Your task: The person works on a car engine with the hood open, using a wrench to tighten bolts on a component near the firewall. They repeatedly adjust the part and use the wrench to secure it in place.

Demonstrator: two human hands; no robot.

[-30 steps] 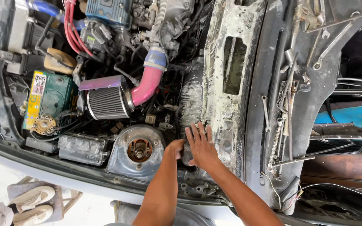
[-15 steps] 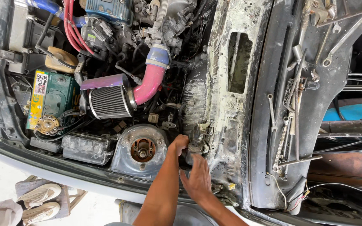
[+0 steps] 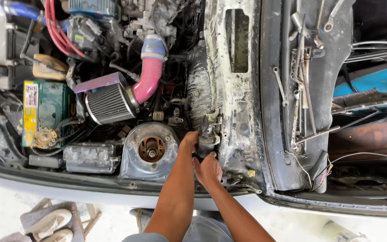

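Beside the strut tower, I judge it best to steady the grimy bracket on the firewall, left hand curled against it, right hand cupped just below, though I cannot tell if either truly grips.

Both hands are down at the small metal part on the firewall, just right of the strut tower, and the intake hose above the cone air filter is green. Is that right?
Not quite. The head view shows the intake hose is pink, not green. The rest holds: the left hand and the right hand are at the small metal part on the firewall, right of the strut tower, and the hose sits above the cone air filter.
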